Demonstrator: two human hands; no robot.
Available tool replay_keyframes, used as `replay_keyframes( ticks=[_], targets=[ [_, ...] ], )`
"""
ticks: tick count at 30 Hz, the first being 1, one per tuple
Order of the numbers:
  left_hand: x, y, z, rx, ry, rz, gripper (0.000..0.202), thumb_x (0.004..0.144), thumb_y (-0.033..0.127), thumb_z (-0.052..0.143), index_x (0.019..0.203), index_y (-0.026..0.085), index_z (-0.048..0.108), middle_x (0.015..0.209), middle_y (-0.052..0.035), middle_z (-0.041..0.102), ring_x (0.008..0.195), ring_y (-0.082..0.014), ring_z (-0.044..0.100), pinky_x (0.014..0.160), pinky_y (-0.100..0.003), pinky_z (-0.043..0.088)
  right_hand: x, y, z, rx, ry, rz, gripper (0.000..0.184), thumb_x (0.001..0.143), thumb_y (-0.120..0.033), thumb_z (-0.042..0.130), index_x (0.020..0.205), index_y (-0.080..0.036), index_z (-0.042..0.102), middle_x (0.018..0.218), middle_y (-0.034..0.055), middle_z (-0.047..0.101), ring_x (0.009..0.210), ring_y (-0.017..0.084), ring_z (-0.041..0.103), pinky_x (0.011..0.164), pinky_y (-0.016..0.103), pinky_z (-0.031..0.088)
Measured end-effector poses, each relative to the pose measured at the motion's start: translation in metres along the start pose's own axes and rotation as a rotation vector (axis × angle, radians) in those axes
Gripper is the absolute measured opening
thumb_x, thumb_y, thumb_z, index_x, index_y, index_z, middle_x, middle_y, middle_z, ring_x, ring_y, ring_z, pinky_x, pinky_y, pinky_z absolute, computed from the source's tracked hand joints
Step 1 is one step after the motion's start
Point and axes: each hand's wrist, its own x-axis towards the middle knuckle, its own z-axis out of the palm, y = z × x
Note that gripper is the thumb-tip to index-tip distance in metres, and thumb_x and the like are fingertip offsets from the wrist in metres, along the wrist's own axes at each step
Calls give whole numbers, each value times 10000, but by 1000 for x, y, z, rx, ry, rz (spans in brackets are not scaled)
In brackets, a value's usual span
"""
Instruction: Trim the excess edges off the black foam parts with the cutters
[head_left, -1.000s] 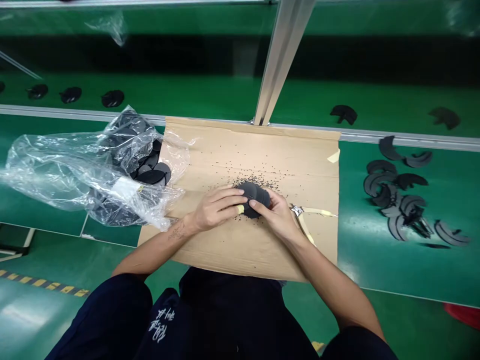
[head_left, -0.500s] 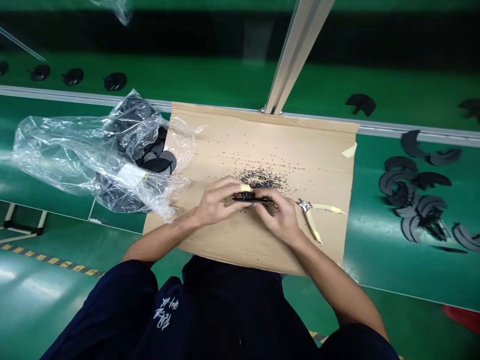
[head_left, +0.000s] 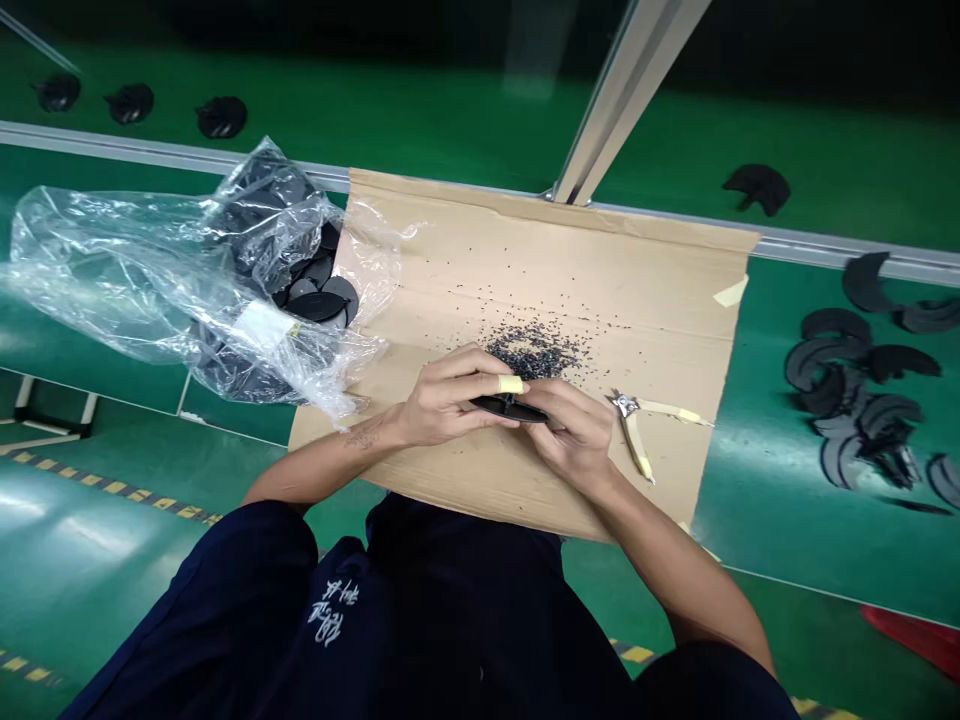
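Between my two hands is a flat, round black plastic part [head_left: 510, 409], seen nearly edge-on above the cardboard. My left hand [head_left: 454, 397] grips its left side, with yellow tape round one finger. My right hand [head_left: 574, 430] closes on its right side, the fingers hiding part of it. Just beyond the hands, a heap of tiny black bits [head_left: 536, 352] is spread over the cardboard sheet [head_left: 427, 490]. Side cutters [head_left: 637, 420] with pale yellow handles lie to the right of my right hand, jaws apart.
A clear plastic bag [head_left: 150, 270] of black discs [head_left: 322, 305] lies at left. Curved black parts [head_left: 862, 400] are piled on the green table at right. A metal post [head_left: 622, 110] rises behind the cardboard. More black parts [head_left: 222, 117] sit on the surface beyond the rail.
The black part has tilted, showing more of its flat face, and my fingers have shifted around it. The camera view has moved slightly; the cutters and bag lie as before.
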Motion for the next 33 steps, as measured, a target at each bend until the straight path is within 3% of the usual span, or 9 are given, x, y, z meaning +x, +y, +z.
replay_keyframes(
  ticks=[5,9,22,27,33],
  targets=[
    [-2,-3,1,71,-22,39,244,971,312,673,1176,181,675,968,-65,712,869,-142,674,746,-288,567,1,1,3,27,42,-14,114,918,-138,678,1013,-191,713,930,74,766,795,159,744,684,268,621],
    [-3,-4,1,94,-18,54,233,965,315,681,1159,186,678,958,-58,712,857,-139,672,739,-288,567,3,1,1,33,1,-24,129,907,-141,697,1028,-185,704,953,79,767,811,161,745,675,269,624],
    [-5,-6,1,-47,-11,28,390,888,285,779,1261,222,683,990,-61,737,888,-137,694,773,-279,576,0,2,-5,-62,-42,-84,129,943,-153,659,1057,-179,713,962,86,778,811,165,752,666,269,632],
    [-6,-6,2,-67,-8,22,364,939,246,719,1299,222,675,1024,-83,745,934,-147,706,792,-291,590,0,3,-5,-88,-24,-123,143,922,-124,685,1057,-167,708,948,82,778,800,152,746,670,252,629],
    [-6,-3,3,-75,31,13,356,863,250,803,1209,215,728,947,-61,750,882,-140,715,749,-261,591,1,3,-3,-62,-28,-129,108,917,-134,697,1021,-158,718,916,87,774,798,161,748,673,256,637]
  ],
)
